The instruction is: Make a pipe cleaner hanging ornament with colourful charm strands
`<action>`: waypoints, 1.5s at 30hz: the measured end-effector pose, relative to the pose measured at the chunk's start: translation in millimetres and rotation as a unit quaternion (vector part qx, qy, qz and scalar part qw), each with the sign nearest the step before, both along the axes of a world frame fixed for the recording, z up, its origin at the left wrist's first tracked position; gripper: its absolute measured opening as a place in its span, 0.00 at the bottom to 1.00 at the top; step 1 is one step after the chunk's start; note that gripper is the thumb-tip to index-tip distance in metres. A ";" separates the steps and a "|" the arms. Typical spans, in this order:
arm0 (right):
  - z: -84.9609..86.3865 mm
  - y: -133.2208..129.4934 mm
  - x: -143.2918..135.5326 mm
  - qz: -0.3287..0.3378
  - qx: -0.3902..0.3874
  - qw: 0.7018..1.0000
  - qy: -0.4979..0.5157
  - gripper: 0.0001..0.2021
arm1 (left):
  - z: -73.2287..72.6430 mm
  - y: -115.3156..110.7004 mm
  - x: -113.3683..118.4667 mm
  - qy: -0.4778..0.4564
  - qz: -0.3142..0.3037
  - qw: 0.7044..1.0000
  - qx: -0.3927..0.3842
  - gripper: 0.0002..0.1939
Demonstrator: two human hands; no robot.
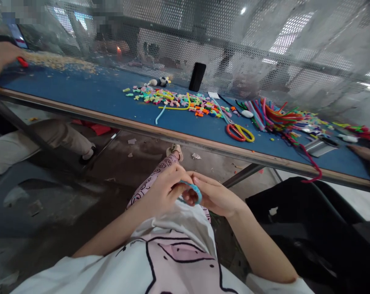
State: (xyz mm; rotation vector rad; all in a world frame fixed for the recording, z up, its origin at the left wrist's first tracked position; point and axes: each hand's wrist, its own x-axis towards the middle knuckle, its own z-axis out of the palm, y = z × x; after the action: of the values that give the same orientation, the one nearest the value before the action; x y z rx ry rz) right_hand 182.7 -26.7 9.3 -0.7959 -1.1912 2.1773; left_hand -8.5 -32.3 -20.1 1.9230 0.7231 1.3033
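A light blue fuzzy strip (pixel 196 190) is bent into a curve between my two hands, above my lap. My left hand (pixel 166 185) is closed on one end of it, with thumb and fingers pressed together. From the other side my right hand (pixel 214 194) grips the strip near its loop, fingers curled in and partly hidden. Both hands are close together, below the front edge of the blue table (pixel 111 98). On the table beyond lie scissors (pixel 240 132) with one red and one yellow handle, and a pile of small colourful pieces (pixel 172 98).
A bundle of coloured fuzzy strips (pixel 273 114), a metal tin (pixel 321 146) and an upright black phone (pixel 197 76) stand on the table. Another person's hand (pixel 3 57) is at the far left; another hand (pixel 368 159) is at the right edge. Perforated metal mesh rises behind.
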 end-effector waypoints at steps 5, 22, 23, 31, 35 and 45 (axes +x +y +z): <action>-13.7 7.8 5.6 -0.013 0.002 1.000 -0.009 0.15 | 1.2 -1.4 1.0 0.007 0.011 1.000 -0.026 0.05; 19.3 16.4 13.7 -0.122 0.477 0.775 -0.396 0.12 | 8.8 1.1 -2.7 0.051 0.054 0.975 -0.209 0.10; 17.9 11.6 10.3 -0.142 0.528 0.742 -0.389 0.10 | 6.3 0.9 -0.3 0.040 0.079 0.975 -0.204 0.10; -1.0 -7.5 -7.6 -0.189 0.784 0.476 -0.351 0.09 | -4.5 -1.9 16.8 -0.213 0.058 0.934 -0.281 0.13; -11.0 -4.5 -12.3 -0.223 0.776 0.480 -0.344 0.08 | 0.0 -4.9 23.9 -0.305 0.001 0.899 -0.313 0.16; -11.7 -6.2 -2.9 -0.211 0.751 0.588 -0.213 0.08 | 7.4 -4.7 14.3 -0.287 -0.036 0.879 -0.379 0.22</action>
State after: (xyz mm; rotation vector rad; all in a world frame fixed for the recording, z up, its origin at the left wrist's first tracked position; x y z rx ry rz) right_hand 179.8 -33.0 -2.3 -0.5914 -2.1206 0.0601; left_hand 5.8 -37.0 -12.6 0.8662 0.6926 1.2017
